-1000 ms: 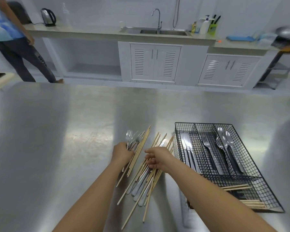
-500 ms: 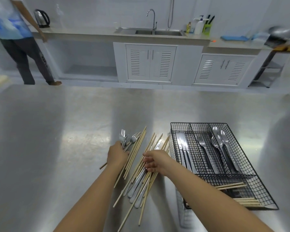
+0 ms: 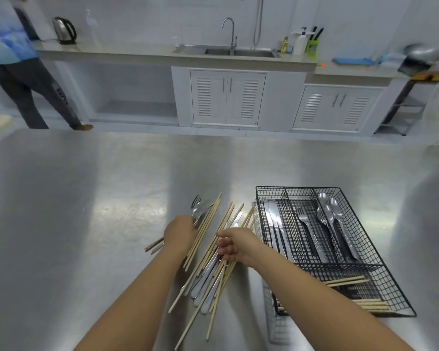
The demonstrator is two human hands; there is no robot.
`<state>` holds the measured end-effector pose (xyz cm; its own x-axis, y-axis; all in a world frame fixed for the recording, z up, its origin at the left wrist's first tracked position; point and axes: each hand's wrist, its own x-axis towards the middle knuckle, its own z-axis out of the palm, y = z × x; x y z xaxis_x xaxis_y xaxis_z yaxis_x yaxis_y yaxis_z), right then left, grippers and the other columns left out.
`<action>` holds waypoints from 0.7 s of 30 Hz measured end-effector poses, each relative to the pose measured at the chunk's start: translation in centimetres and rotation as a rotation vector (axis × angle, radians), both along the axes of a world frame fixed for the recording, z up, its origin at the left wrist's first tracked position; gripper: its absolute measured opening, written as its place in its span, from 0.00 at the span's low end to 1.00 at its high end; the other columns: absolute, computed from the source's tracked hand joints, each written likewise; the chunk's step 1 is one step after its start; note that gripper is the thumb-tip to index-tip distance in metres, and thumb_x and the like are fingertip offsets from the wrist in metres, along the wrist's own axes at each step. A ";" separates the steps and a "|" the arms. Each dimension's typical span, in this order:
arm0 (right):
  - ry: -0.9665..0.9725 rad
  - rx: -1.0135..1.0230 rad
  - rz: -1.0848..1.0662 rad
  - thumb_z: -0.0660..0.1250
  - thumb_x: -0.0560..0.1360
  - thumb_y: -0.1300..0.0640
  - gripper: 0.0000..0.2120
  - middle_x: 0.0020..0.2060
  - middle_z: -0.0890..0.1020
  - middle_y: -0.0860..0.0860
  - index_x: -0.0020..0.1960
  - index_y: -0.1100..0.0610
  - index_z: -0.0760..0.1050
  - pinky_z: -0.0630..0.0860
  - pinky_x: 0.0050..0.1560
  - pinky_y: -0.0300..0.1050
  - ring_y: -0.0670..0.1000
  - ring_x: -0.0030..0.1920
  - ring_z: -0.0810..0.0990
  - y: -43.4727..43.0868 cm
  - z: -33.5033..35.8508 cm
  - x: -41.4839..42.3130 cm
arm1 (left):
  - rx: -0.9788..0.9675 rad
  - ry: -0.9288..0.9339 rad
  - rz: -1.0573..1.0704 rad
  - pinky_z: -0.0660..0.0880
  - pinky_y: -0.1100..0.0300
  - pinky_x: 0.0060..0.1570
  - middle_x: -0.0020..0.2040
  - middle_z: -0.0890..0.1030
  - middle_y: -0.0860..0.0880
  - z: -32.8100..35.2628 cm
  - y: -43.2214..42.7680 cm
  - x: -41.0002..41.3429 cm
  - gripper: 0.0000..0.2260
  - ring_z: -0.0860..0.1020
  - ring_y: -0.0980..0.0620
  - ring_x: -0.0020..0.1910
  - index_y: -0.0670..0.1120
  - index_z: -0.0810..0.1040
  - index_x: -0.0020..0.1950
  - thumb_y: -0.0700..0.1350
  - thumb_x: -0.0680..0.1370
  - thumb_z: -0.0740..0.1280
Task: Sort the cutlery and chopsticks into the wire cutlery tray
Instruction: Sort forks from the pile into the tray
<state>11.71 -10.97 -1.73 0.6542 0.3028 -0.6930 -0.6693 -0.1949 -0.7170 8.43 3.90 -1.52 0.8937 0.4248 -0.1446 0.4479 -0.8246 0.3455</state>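
A loose pile of wooden chopsticks (image 3: 208,249) mixed with steel cutlery (image 3: 205,287) lies on the steel table, left of the black wire cutlery tray (image 3: 297,190). My left hand (image 3: 179,234) is closed on a few chopsticks at the pile's left edge. Their ends stick out to its left, and fork heads (image 3: 197,210) show just beyond it. My right hand (image 3: 236,245) rests on the middle of the pile with curled, spread fingers. The tray holds knives (image 3: 274,224), a fork (image 3: 306,224), spoons (image 3: 332,214) and, in its near cross section, chopsticks (image 3: 352,281).
The steel table (image 3: 86,211) stretches far to the left and back. Beyond its far edge a person (image 3: 10,59) stands at the left by a counter with a kettle (image 3: 64,30) and a sink (image 3: 238,51).
My left hand has closed on chopsticks and drawn them leftwards, so their ends now stick out beside it. My right hand stays on the pile with fingers spread wider.
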 end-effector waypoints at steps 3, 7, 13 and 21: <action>0.002 0.002 -0.005 0.66 0.75 0.60 0.12 0.35 0.80 0.55 0.56 0.63 0.77 0.76 0.32 0.42 0.52 0.31 0.78 -0.3 0.0 0.1 | -0.070 -0.067 0.028 0.66 0.60 0.32 0.33 0.72 0.49 0.4 -0.1 0.2 0.08 0.72 0.50 0.34 0.44 0.72 0.38 0.43 0.77 0.63; 0.011 0.068 -0.034 0.66 0.74 0.61 0.11 0.37 0.80 0.57 0.55 0.64 0.77 0.77 0.31 0.43 0.54 0.32 0.79 -0.7 0.1 0.1 | -0.466 -0.131 0.149 0.63 0.62 0.27 0.29 0.70 0.49 1.3 0.4 0.6 0.14 0.68 0.54 0.27 0.45 0.68 0.32 0.41 0.77 0.62; -0.043 0.355 -0.023 0.68 0.75 0.52 0.19 0.52 0.81 0.58 0.60 0.64 0.78 0.75 0.62 0.54 0.57 0.55 0.79 -1.1 0.9 0.2 | -0.991 -0.066 0.041 0.69 0.60 0.32 0.25 0.74 0.53 3.1 -0.9 -0.1 0.10 0.72 0.54 0.27 0.45 0.77 0.39 0.46 0.79 0.63; -0.136 0.358 -0.185 0.66 0.77 0.57 0.14 0.41 0.82 0.57 0.59 0.64 0.79 0.79 0.47 0.51 0.56 0.39 0.81 -3.6 2.6 1.0 | -1.196 -0.022 -0.038 0.69 0.62 0.28 0.25 0.74 0.53 2.9 -5.5 0.5 0.10 0.72 0.57 0.21 0.46 0.77 0.39 0.45 0.80 0.63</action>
<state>12.67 -14.54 0.86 0.7982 0.3779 -0.4691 -0.5645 0.1972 -0.8015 8.93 -1.57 1.38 0.9099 0.0048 -0.4149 0.4148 0.0126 0.9098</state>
